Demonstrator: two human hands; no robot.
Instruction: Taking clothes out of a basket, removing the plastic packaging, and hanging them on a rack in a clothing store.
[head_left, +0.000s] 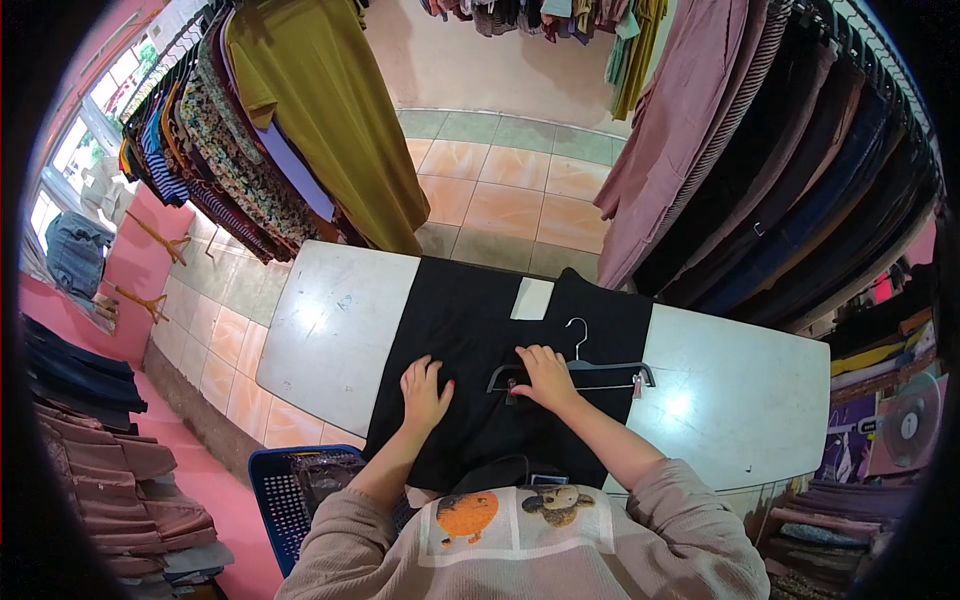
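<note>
A black garment (465, 337) lies spread over the middle of a white table (337, 322). Two parts of it at the far edge leave a gap where the white tabletop shows. On the cloth rests a dark clip hanger (592, 365) with a metal hook and a thin clip bar, its hook pointing away from me. My right hand (546, 379) grips the hanger's left part, the fingers over the frame and the thumb by the left clip. The right clip (637, 385) sits near the garment's right edge. My left hand (424, 394) touches the cloth, holding nothing, fingers a little apart.
A blue plastic basket (281, 510) with a clear plastic package stands at my left. Clothes racks rise beyond the table, with a mustard dress (330, 127) left and pink trousers (682, 142) right. A fan (907, 427) is at the far right; folded clothes (127, 487) are stacked left.
</note>
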